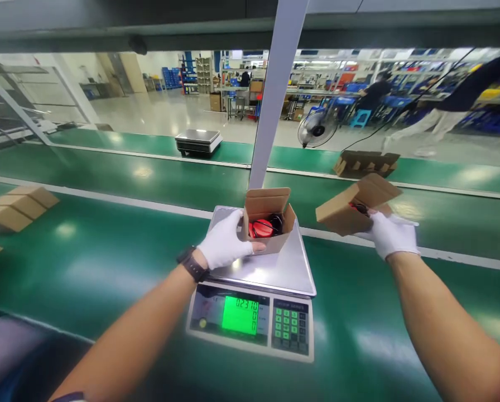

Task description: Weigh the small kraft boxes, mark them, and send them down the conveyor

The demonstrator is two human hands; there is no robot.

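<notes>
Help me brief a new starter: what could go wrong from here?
The tilted open box in the right hand might spill its contents. The left hand is holding the upright open box at the scale, so hand pressure could skew the reading on the display.

This is a factory workshop. Long, smooth green work surfaces (pixel 107 240) cross the frame, bearing a silver-topped electronic scale (pixel 260 279) at lower centre; at upper right, a dark-clothed person (pixel 375 94) is among cluttered pale benches (pixel 317 91) near a light-blue plastic stool (pixel 360 118).
</notes>
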